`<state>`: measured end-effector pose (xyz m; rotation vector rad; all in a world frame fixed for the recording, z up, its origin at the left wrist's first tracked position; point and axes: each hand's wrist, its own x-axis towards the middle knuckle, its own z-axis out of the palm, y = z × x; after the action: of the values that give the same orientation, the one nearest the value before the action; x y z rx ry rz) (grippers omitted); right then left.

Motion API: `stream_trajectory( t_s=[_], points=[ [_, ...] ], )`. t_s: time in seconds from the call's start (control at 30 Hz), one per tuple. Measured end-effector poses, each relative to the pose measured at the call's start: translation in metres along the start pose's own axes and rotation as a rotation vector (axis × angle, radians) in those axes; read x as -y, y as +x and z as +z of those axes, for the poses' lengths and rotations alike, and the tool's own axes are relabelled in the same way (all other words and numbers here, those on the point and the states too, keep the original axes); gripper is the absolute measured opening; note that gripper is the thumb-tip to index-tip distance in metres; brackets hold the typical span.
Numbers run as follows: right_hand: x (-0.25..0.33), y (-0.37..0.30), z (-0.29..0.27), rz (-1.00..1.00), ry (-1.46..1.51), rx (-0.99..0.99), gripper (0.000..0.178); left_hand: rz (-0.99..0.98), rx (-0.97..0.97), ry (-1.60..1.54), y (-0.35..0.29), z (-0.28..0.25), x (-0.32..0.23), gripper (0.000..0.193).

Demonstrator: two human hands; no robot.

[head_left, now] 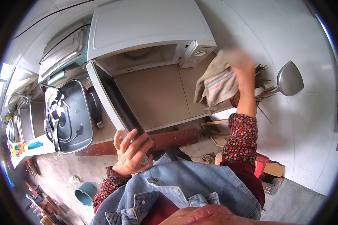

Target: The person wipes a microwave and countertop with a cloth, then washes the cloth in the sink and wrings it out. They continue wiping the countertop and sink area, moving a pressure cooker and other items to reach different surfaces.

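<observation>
A white microwave (150,26) stands on the counter with its door (110,97) swung wide. My left hand (133,152) is at the door's near end, its spread fingers bent over the edge. A beige cloth with pale pink and blue stripes (218,82) hangs from my right hand (242,71), which is closed on it. That hand is smeared by motion, right of the microwave's control panel. Behind the cloth and forearm, a utensil basket (235,99) is partly hidden. A metal turner (290,78) sticks out of it, among chopsticks and other utensils.
A dark rectangular pan (77,116) with a lid and black-handled items lies left of the door. Beyond it are a sink (36,116), a pale-green appliance (64,52) and a blue packet (35,145). A teal bucket (85,193) and a cardboard box (273,176) stand on the floor.
</observation>
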<state>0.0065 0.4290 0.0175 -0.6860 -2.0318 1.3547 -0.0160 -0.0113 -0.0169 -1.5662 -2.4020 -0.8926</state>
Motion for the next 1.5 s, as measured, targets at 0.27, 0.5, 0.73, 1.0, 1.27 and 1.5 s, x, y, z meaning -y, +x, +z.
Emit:
stream_trajectory(
  t_s=[0.27,0.5,0.73,1.0,1.27,1.5],
  points=[
    [0.066,0.114,0.039,-0.355,-0.541,0.028,0.057,0.015,-0.011,-0.026,-0.002,0.000,0.004,0.047],
    [-0.007,0.153,0.095,-0.466,-0.918,0.156,0.058,0.027,0.027,-0.022,-0.011,-0.003,0.007,0.050],
    [-0.001,0.256,0.155,-0.395,-1.123,0.043,0.054,0.042,0.022,-0.021,-0.018,-0.001,0.006,0.049],
    [0.016,0.216,0.209,-0.680,-1.086,0.109,0.045,0.022,0.033,-0.114,-0.014,0.000,0.006,0.061],
    [0.085,0.099,0.307,-1.013,-0.646,0.292,0.034,-0.007,0.018,-0.026,0.006,0.007,-0.003,0.060],
    [0.081,0.006,0.164,-0.818,-0.462,0.602,0.033,-0.110,-0.052,0.094,0.007,0.005,-0.014,0.057]
  ],
)
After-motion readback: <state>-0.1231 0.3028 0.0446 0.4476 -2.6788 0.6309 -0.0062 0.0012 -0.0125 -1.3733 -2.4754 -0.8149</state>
